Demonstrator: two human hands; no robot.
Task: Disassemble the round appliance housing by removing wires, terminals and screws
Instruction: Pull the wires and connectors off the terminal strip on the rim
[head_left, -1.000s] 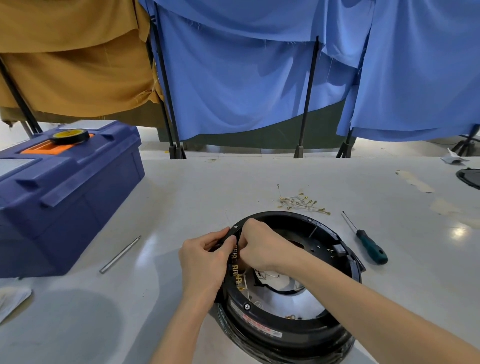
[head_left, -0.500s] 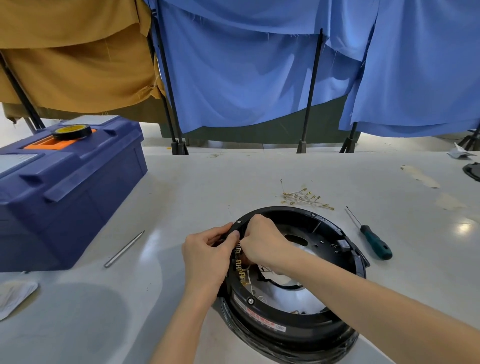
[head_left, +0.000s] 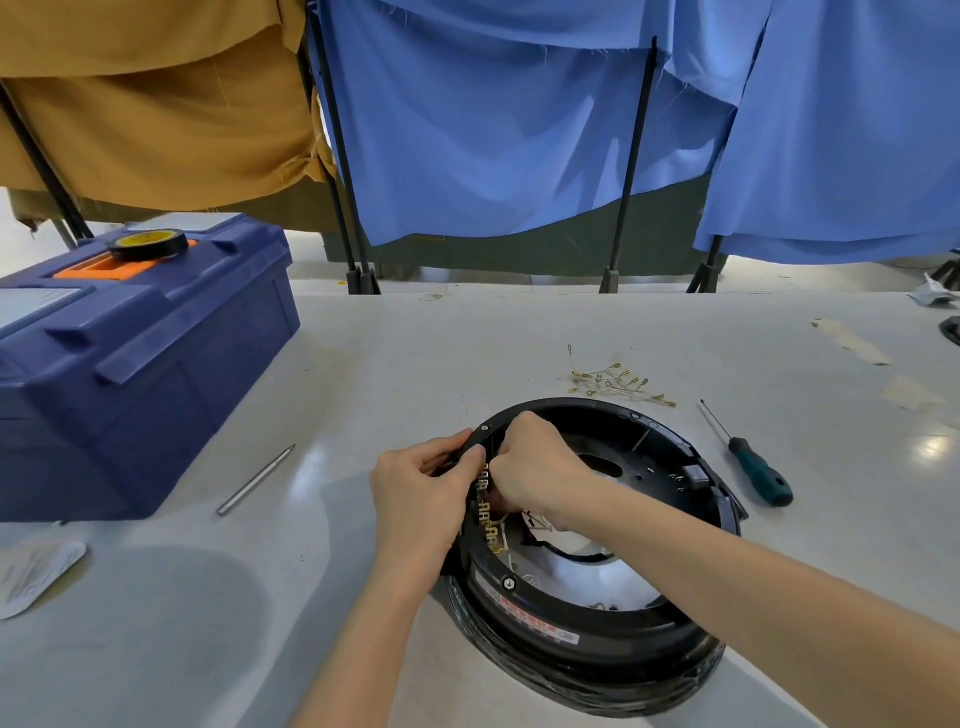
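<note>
The round housing (head_left: 623, 654) is black, its terminals (head_left: 491, 530) gold. The toolbox (head_left: 156, 374) is navy and orange; the screwdriver (head_left: 758, 475) handle is teal.

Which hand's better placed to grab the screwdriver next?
Right, probably: the screwdriver lies right of the housing, nearer the right hand. The left hand grips the housing's left rim, farther away.

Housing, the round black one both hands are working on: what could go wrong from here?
1. The right hand seems to pinch at the gold terminals inside the housing rim; a hard tug might slip and scrape skin on metal.
2. Only the left hand steadies the housing, so it could shift on the table.
3. The pile of removed wires lies loose just beyond the rim and could be scattered.
</note>
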